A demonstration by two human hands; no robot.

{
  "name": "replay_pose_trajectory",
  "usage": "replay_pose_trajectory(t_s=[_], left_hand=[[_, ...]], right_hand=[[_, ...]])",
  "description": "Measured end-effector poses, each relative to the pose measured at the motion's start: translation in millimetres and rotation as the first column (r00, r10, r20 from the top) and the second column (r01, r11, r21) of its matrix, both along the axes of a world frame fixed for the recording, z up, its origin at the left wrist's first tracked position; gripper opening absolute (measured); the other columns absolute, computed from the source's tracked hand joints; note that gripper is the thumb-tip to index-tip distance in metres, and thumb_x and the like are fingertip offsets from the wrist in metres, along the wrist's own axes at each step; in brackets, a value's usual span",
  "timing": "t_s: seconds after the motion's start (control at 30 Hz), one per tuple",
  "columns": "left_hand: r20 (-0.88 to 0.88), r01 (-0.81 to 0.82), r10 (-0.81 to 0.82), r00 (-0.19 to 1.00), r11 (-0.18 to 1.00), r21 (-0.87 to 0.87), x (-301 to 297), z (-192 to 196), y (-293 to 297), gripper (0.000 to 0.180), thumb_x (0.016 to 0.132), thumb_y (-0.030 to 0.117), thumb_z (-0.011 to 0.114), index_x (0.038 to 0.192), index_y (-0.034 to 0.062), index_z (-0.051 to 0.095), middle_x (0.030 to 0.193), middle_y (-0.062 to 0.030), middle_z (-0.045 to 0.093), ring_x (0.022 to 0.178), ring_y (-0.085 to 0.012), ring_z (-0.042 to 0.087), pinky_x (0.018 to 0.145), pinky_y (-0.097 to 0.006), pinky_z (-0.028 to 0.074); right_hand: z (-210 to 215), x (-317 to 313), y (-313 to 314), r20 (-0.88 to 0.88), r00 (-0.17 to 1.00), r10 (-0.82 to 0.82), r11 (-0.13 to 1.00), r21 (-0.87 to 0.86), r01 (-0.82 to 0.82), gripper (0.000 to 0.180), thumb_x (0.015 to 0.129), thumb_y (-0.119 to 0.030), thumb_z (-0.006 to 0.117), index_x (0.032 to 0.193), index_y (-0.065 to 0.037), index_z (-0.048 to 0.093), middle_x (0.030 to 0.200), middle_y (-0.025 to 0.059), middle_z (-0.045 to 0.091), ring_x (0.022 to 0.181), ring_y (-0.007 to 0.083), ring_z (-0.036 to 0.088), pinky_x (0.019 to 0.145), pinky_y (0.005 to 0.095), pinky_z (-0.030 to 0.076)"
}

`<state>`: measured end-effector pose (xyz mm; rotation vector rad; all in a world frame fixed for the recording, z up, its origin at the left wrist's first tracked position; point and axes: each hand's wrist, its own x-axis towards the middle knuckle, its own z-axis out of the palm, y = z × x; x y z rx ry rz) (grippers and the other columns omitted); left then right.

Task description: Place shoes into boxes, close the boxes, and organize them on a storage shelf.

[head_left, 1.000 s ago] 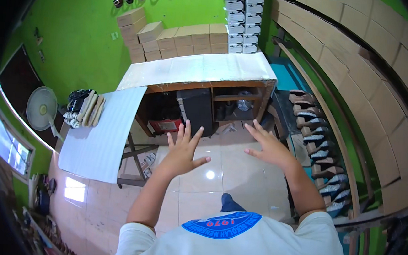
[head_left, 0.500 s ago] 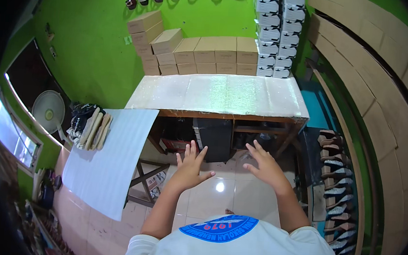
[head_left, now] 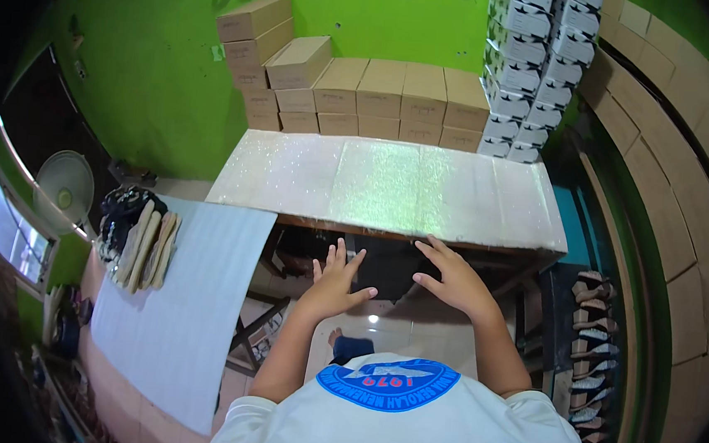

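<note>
My left hand is held out in the air with its fingers spread and nothing in it. Level with it, my right hand is also raised, fingers apart and empty. Both hover in front of the near edge of a long table with a shiny whitish cover; whether the right fingertips touch that edge I cannot tell. Behind the hands, under the table, stands a dark box-like thing. To the left is a lower table with a pale blue-white sheet, bearing a stack of folded beige and dark pieces.
Brown cardboard boxes line the table's back, with tall stacks of white boxes beside them. Several shoes fill a rack on the right, near shelved cartons. A fan stands at left. My foot is on the tiled floor.
The long table and its boxes now appear nearer and larger, and a foot has come into view below. Both hands stay raised and spread, closer to the table's edge.
</note>
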<state>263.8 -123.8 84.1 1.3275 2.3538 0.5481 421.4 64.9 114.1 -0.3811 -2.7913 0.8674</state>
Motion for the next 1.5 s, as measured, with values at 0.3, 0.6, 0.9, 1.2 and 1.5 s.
replay_pose_trajectory(t_s=[0.3,0.6,0.9,1.2,1.5], left_hand=[[0.103,-0.021,0.017,0.995,0.999,0.043,-151.1,0.4,31.1,0.074,0.081,0.047,0.056,0.137,0.0087,0.027,0.142,-0.0259,0.018,0.134,-0.0365,0.014,0.106,-0.051,0.010],[0.272,-0.026,-0.057,0.961,0.955,0.295,-244.1,-28.1,58.7,0.062,0.081,0.039,0.059,0.127,0.0013,0.042,0.132,-0.0252,0.038,0.124,-0.0349,0.036,0.102,-0.035,0.029],[0.288,-0.337,0.232,0.929,0.850,0.404,-356.8,4.7,52.5,0.052,0.085,0.030,0.059,0.126,0.0013,0.044,0.124,-0.0137,0.050,0.116,-0.0237,0.046,0.095,-0.034,0.037],[0.407,-0.572,0.403,0.820,0.536,0.621,-502.4,58.0,48.0,0.052,0.088,0.033,0.053,0.128,0.0012,0.040,0.127,-0.0153,0.046,0.113,-0.0232,0.047,0.096,-0.032,0.035],[0.366,-0.551,0.484,0.795,0.323,0.769,-675.0,98.5,73.7,0.084,0.083,0.058,0.047,0.142,0.0111,0.009,0.144,-0.0205,0.017,0.132,-0.0312,0.022,0.105,-0.040,0.021]], right_hand=[[-12.5,-131.8,30.4,-0.025,0.999,-0.026,0.999,-0.048,0.025,0.054,0.082,-0.029,0.060,0.128,-0.007,0.043,0.134,0.0230,0.037,0.122,0.0366,0.037,0.100,0.0375,0.031],[-25.2,-219.5,68.9,0.033,0.999,0.024,0.997,-0.078,-0.022,0.054,0.082,-0.030,0.060,0.128,-0.009,0.043,0.131,0.0222,0.040,0.122,0.0357,0.038,0.101,0.0372,0.031],[-9.9,-325.1,117.9,-0.053,0.977,0.205,0.976,-0.071,-0.208,0.055,0.083,-0.033,0.059,0.129,-0.009,0.042,0.130,0.0175,0.044,0.120,0.0314,0.042,0.100,0.0369,0.034],[34.6,-422.1,112.6,-0.019,0.906,0.423,0.892,-0.168,-0.420,0.062,0.087,-0.042,0.051,0.135,-0.009,0.032,0.130,0.0198,0.042,0.116,0.0316,0.045,0.098,0.0389,0.035],[85.5,-591.9,98.1,-0.163,0.929,0.332,0.761,-0.536,-0.366,0.078,0.087,-0.059,0.036,0.143,-0.016,0.005,0.147,0.0147,0.009,0.134,0.0293,0.018,0.105,0.0416,0.024]])
